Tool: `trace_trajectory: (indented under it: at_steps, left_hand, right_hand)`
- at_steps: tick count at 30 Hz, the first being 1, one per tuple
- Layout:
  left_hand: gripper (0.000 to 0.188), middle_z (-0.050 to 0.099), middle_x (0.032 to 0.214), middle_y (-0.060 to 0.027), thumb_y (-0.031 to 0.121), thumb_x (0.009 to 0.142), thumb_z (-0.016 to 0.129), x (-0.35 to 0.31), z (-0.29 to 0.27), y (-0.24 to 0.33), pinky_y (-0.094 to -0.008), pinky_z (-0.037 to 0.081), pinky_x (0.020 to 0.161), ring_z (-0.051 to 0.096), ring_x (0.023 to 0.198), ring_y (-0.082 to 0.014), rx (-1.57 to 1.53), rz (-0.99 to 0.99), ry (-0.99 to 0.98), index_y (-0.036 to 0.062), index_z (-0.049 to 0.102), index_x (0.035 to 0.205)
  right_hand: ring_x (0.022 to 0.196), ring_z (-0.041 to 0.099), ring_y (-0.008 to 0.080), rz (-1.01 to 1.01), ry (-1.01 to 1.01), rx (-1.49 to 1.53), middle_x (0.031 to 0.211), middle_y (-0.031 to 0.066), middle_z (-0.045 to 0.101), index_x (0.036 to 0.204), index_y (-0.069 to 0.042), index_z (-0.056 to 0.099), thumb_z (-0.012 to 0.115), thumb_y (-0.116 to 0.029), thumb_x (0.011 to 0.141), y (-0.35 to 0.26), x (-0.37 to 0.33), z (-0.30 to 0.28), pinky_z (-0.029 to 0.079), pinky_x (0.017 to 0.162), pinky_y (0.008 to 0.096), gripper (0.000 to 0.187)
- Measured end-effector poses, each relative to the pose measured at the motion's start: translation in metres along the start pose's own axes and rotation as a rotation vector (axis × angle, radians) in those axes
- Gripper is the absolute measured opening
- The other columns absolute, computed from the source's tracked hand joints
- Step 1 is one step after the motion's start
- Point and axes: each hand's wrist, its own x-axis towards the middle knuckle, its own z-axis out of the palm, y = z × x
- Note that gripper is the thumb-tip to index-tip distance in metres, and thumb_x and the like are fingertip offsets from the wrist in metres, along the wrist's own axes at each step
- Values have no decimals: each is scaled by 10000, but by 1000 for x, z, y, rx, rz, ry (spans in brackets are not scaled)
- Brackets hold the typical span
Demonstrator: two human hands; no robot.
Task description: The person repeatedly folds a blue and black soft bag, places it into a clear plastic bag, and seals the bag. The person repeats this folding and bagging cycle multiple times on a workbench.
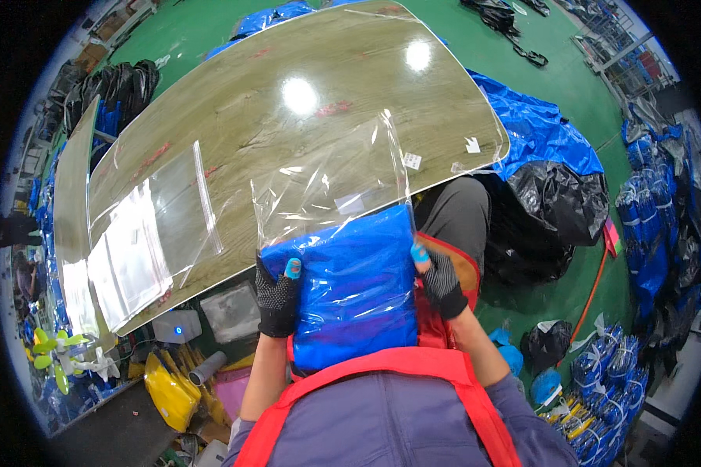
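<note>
While both hands grip it from the sides, a folded blue item [349, 292] sits low in the centre of the frame, already inside a clear plastic bag [331, 183] whose empty upper part stands up over the worktop [234, 101]. The left hand [277, 296], in a black dotted glove with a blue fingertip cover, closes on the bundle's left edge; the right hand [441, 280], gloved the same way, pinches the right edge. As a judgement, the filling looks done, with the blue item well down in the bag, while the open mouth at the top is not yet folded or sealed. At the left of the frame a stack of empty clear bags [132, 249] lies on the worktop. At the lower right, packed blue bundles [600, 389] lie on the green floor [592, 101].
</note>
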Motion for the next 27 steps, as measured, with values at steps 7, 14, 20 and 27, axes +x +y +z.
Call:
trace_trajectory:
  at_steps: [7, 14, 20, 27]
  left_hand:
    - [677, 473, 1375, -120, 376, 898, 631, -26, -25, -6, -374, 363, 1042, 477, 1218, -233, -294, -489, -216, 39, 355, 1417]
    - [181, 561, 766, 23, 264, 903, 649, -22, -16, -15, -264, 418, 606, 470, 683, -83, -416, -159, -187, 118, 560, 844]
    - [215, 483, 638, 70, 287, 896, 656, -57, -32, -32, -219, 341, 467, 411, 530, -32, -371, -349, -28, 127, 528, 833]
    - [525, 584, 1133, -84, 367, 858, 689, -17, -13, -13, -348, 450, 896, 542, 1031, -183, -610, -175, -79, 68, 500, 1247]
  right_hand:
    - [1096, 572, 229, 264, -225, 252, 1149, 149, 625, 1243, -8, 549, 686, -419, 838, -12, -14, 17, 444, 942, 373, 592]
    - [869, 604, 170, 241, -70, 346, 1035, 105, 652, 1177, 12, 582, 670, -468, 841, 14, 11, 6, 495, 810, 338, 592]
    - [895, 602, 168, 346, -247, 167, 978, 107, 667, 1107, 3, 633, 635, -519, 850, 34, -2, 13, 487, 807, 320, 582]
    - [858, 612, 150, 341, -397, -39, 917, 90, 677, 1073, -8, 655, 646, -488, 855, -7, -6, 4, 497, 758, 324, 527]
